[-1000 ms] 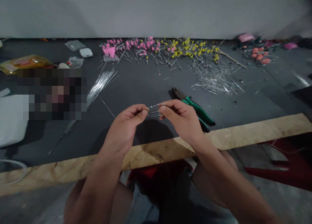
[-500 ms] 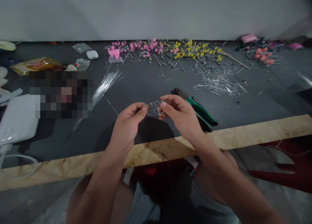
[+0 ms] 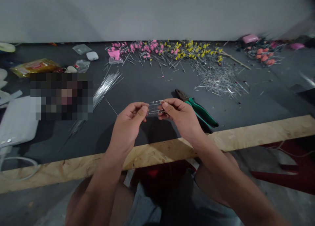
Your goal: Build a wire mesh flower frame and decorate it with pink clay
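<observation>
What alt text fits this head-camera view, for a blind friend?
A left hand and right hand hold a small wire frame above a dark tabletop. Green-handled pliers lie beside the right hand; behind lie pink-tipped wires, yellow-tipped wires and a wire pile.

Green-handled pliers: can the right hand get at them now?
Probably yes: the pliers lie close beside the right hand, nothing seen resting on them. That hand pinches the wire frame, so would likely need to let go first.
</observation>
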Available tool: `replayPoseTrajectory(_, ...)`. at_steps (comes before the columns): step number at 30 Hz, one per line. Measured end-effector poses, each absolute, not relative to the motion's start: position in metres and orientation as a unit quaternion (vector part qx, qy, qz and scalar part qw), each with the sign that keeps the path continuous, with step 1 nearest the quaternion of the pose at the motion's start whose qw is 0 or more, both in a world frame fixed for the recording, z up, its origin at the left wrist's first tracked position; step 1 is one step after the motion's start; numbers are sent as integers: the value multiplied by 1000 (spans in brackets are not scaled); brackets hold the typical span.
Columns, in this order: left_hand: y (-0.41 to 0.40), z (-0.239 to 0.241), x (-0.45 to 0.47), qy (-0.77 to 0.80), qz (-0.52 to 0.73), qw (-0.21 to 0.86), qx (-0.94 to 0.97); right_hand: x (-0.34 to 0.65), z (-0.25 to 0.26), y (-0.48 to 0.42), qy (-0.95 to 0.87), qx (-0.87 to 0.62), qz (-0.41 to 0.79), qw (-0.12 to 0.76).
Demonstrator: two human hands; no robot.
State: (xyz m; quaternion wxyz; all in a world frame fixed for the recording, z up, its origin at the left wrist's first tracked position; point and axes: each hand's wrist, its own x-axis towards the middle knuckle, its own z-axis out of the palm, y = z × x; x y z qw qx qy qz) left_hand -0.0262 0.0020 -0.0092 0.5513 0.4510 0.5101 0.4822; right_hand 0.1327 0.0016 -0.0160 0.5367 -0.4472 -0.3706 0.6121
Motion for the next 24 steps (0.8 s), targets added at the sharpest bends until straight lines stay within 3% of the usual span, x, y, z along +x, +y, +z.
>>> replayPoseTrajectory(13, 4, -8, -27, 481, 528, 578, 396, 145, -11, 1, -354, -432, 688, 462)
replayPoseTrajectory(24, 1, -12, -18, 508, 521, 476, 494, 134, -18, -1, -451, -446, 647, 423)
